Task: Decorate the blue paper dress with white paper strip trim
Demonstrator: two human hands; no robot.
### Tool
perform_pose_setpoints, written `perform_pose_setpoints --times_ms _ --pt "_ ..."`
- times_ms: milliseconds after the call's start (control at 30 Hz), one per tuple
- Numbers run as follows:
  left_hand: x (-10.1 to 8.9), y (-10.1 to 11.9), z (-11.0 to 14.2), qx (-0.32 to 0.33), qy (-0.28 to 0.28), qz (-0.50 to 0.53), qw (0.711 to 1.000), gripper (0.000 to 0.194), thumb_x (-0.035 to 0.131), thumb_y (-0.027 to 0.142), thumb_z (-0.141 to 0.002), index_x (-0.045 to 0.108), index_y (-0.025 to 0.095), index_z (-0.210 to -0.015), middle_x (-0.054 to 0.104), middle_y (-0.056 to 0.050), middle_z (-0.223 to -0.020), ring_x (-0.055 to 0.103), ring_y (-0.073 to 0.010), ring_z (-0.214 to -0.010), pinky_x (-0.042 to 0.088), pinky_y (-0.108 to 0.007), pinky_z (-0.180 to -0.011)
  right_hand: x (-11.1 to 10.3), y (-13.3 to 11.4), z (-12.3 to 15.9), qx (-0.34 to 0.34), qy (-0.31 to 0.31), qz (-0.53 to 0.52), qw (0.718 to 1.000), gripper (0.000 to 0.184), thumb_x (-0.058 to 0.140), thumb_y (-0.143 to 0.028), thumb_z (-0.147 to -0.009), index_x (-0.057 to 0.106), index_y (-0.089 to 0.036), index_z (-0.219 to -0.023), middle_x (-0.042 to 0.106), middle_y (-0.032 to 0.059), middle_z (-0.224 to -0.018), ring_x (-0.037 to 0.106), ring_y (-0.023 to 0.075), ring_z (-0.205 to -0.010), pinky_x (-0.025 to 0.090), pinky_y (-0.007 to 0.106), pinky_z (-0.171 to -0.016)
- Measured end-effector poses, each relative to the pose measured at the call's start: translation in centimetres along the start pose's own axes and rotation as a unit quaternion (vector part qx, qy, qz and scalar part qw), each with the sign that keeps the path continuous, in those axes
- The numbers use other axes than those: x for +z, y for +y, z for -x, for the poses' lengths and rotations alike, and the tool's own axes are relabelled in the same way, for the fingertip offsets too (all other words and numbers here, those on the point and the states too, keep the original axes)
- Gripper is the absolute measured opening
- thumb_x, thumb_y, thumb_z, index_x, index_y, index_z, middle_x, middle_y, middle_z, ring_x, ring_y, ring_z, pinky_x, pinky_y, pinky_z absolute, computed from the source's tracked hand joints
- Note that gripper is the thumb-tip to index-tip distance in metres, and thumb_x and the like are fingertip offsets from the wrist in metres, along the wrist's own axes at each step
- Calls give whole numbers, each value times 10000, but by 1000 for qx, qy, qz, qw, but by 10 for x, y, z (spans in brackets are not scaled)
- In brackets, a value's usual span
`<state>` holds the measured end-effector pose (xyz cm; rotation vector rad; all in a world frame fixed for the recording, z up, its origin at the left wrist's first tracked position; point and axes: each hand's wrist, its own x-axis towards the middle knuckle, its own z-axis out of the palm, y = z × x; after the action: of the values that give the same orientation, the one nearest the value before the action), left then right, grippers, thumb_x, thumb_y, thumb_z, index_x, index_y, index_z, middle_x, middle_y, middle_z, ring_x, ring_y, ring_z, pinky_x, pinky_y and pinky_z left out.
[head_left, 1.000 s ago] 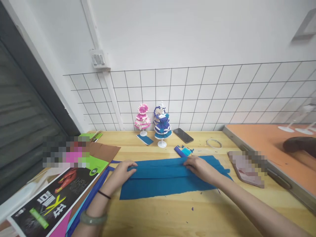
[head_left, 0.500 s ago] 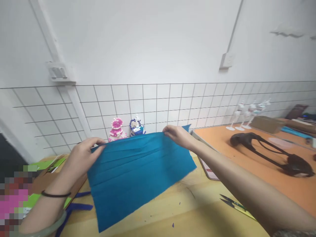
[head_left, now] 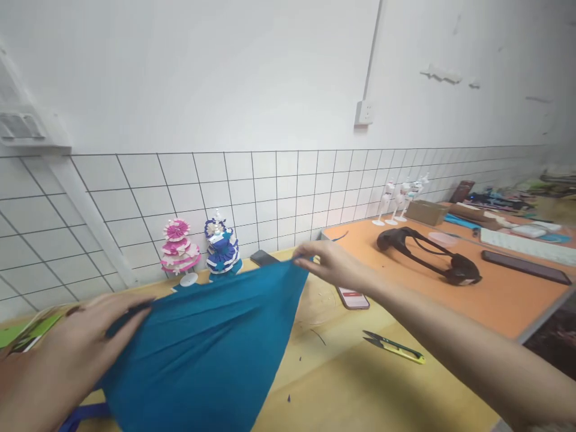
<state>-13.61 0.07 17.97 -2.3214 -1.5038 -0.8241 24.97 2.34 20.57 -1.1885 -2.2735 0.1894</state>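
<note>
A piece of teal fabric (head_left: 211,348) is stretched between my two hands above the wooden table, with slanting creases across it. On its left, my left hand (head_left: 103,330) pinches the upper edge between thumb and fingers. My right hand (head_left: 321,259) grips the upper right corner in its fingertips. The lower part of the fabric runs out of view at the bottom. Behind it stand a small pink layered ruffled dress (head_left: 177,246) and a blue one (head_left: 221,246). Thread snips (head_left: 393,347) with a yellow handle lie right of the fabric, below my right forearm.
A phone (head_left: 354,299) lies near my right wrist and a dark flat object (head_left: 264,258) by the wall. On the orange table (head_left: 486,306) are a black strapped headset (head_left: 427,258), white mannequins (head_left: 390,201), a cardboard box (head_left: 426,212) and a keyboard (head_left: 526,243). Blue strips (head_left: 90,411) lie lower left.
The view has turned right. The fabric has come lower and nearer, and my right hand now holds its corner instead of a spot along the edge. My left hand still pinches it.
</note>
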Motion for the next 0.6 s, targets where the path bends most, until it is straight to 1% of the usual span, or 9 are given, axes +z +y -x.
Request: perform_pose_setpoints --times_ms 33,100,167,267,333,433,500,567,600 --pt "0 1 -11 -22 -38 -10 999 273 443 455 -776 608 291 -921 665 33 -938 594 -201 -852 438 -306 -756 -1 6 -11 5 -2 2 1000 144 478 -245 -848 599 -190 -903 664 27 -843 601 144 -748 446 240 -624" --pt "0 4 -37 -68 -97 -32 992 313 417 459 -788 616 255 -917 672 25 -911 596 -201 -826 432 -286 -710 -1 19 -37 10 -12 5 1000 126 521 -229 -819 619 -171 -873 666 33 -817 598 145 -726 437 234 -608" --pt "0 6 -61 -84 -160 -46 982 367 379 460 -807 608 215 -956 666 18 -902 593 -191 -798 418 -260 -674 -3 31 -63 15 -21 8 1000 99 562 -206 -785 637 -161 -830 672 35 -813 599 146 -724 432 227 -602" --pt "-3 4 -87 -102 -181 -65 976 428 348 471 -815 586 172 -1008 640 23 -884 579 -178 -807 399 -227 -668 -9 41 -89 17 -20 12 1000 92 581 -187 -766 649 -147 -813 678 34 -755 599 141 -683 429 220 -578" --pt "-7 2 -97 -111 -167 -77 977 436 361 468 -809 567 161 -1040 619 29 -883 573 -169 -815 395 -216 -678 -15 42 -97 10 -5 15 1000 101 581 -188 -765 652 -142 -821 678 37 -755 600 141 -682 432 225 -584" --pt "-16 4 -105 -124 -112 -98 981 393 370 436 -813 558 178 -1043 596 41 -855 581 -152 -772 403 -211 -668 -28 35 -99 -9 37 19 999 130 567 -214 -778 648 -139 -848 672 53 -827 599 155 -743 440 246 -627" --pt "-24 10 -106 -144 -72 -86 983 347 382 402 -818 555 191 -1034 592 55 -830 592 -112 -659 413 -198 -633 -38 27 -94 -21 70 21 997 153 545 -230 -797 639 -138 -875 665 60 -855 597 163 -779 445 265 -664" --pt "-33 20 -103 -162 -32 -44 985 319 384 375 -827 543 196 -1038 597 69 -832 575 -60 -522 421 -184 -591 -49 18 -86 -29 97 21 995 169 524 -241 -814 628 -138 -898 661 62 -866 598 167 -801 452 281 -693" --pt "-37 25 -100 -159 0 -29 987 310 381 371 -834 542 193 -1029 602 68 -845 579 -54 -511 425 -181 -580 -54 13 -79 -32 108 20 993 173 517 -247 -819 624 -140 -904 659 61 -872 599 168 -809 456 288 -705"
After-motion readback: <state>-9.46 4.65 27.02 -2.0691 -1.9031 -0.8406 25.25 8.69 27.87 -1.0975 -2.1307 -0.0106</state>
